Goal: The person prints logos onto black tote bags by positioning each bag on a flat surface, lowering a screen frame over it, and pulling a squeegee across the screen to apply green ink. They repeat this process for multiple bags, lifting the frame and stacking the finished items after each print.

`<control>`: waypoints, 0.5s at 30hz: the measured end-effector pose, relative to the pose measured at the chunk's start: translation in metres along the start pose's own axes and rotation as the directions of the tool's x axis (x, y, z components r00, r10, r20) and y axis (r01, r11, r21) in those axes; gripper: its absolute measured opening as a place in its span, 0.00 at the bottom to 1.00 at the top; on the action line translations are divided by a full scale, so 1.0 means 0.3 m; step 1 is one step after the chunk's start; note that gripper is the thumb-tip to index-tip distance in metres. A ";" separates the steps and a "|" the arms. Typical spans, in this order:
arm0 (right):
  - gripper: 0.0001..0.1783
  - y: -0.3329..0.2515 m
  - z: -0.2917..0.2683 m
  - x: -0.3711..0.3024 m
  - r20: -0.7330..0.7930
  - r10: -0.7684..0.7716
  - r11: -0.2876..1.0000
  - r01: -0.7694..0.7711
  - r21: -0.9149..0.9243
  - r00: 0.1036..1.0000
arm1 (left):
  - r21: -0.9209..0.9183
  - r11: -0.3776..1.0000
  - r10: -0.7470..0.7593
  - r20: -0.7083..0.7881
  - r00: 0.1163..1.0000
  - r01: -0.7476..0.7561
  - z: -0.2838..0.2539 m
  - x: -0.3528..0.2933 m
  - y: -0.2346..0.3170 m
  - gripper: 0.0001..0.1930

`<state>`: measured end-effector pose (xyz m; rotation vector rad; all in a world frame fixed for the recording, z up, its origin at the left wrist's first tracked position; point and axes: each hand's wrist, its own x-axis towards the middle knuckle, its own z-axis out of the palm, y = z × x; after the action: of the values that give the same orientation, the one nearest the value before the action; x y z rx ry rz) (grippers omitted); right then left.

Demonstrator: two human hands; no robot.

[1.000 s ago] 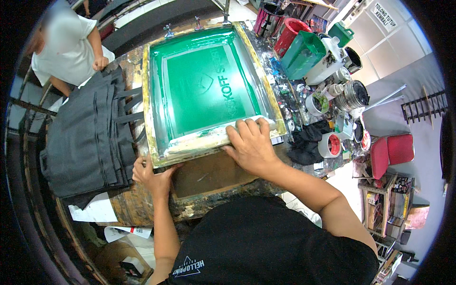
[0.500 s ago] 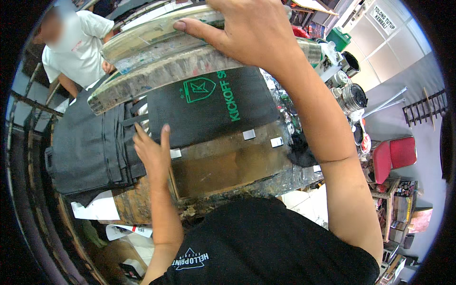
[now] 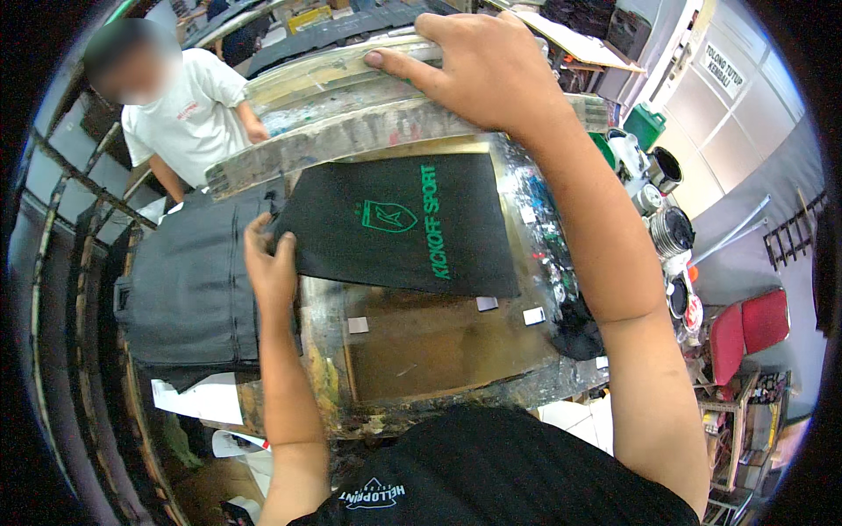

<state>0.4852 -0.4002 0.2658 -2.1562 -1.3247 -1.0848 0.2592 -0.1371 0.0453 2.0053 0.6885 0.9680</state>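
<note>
At the table, two hands, one printed bag

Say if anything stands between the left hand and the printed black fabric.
Nothing visible does: the left hand is at the left end of the printed black fabric. The right hand holds the frame tilted up at the fabric's far side.

Frame up, printed cloth in hand

The right hand holds the tilted frame by its rim. The left hand grips the cloth's left end; a green shield and lettering face up. Three pale tabs lie on the tabletop, on the cloth's near side. A black stack sits at left; a person in white stands beyond it. At right is a red chair.
</note>
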 end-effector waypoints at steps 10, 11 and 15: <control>0.41 -0.003 -0.013 0.021 0.081 0.032 0.999 -0.031 -0.018 0.996 | 0.091 0.980 -0.154 -0.201 0.968 0.175 -0.804 0.452 -0.438 0.30; 0.41 -0.007 -0.002 0.025 0.068 0.019 1.000 -0.020 0.009 0.997 | 0.248 0.953 -0.096 -0.306 0.947 0.176 -0.900 0.443 -0.523 0.32; 0.41 -0.015 -0.005 0.014 0.111 0.040 0.999 -0.040 -0.004 0.993 | 0.514 0.753 0.088 -0.697 0.712 0.411 -0.893 0.316 -0.643 0.45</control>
<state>0.4816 -0.3966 0.2698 -2.2635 -1.3218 -0.9636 0.0687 0.1483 0.0285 2.0266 1.8206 1.5334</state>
